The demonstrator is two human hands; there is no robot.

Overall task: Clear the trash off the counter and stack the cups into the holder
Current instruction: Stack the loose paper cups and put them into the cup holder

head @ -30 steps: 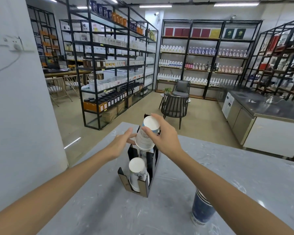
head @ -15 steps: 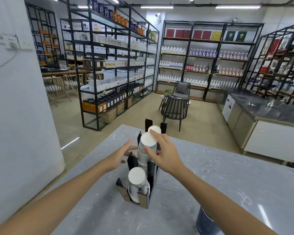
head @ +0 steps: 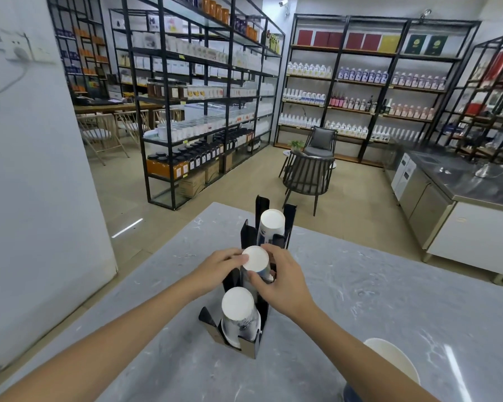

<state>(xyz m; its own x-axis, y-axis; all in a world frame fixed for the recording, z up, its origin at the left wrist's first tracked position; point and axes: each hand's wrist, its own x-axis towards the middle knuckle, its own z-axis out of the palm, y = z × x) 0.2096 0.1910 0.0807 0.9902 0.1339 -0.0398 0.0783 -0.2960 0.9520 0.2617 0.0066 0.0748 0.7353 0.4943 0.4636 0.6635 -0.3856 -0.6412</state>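
**Three slots filled, middle stack in both hands**

Two hands meet at the black cup holder (head: 246, 348), which stands on the grey counter (head: 389, 300). From the left, the left hand (head: 215, 266) has its fingers curled against the side of the middle cup (head: 255, 259), fingertips touching its white upturned base. That cup sits upside down in the holder's middle slot, between the near stack (head: 238, 307) and the far stack (head: 271, 226), each showing a white base on top. On the right, the right hand (head: 285, 282) pinches the same cup, thumb on its near side and fingers round its far side.

Pressing the cup down crookedly could jam it or tip the light holder toward the counter's left edge. At far right, near the frame's bottom, another cup stack (head: 389, 364) waits on the counter, not yet in the holder; no trash is visible.
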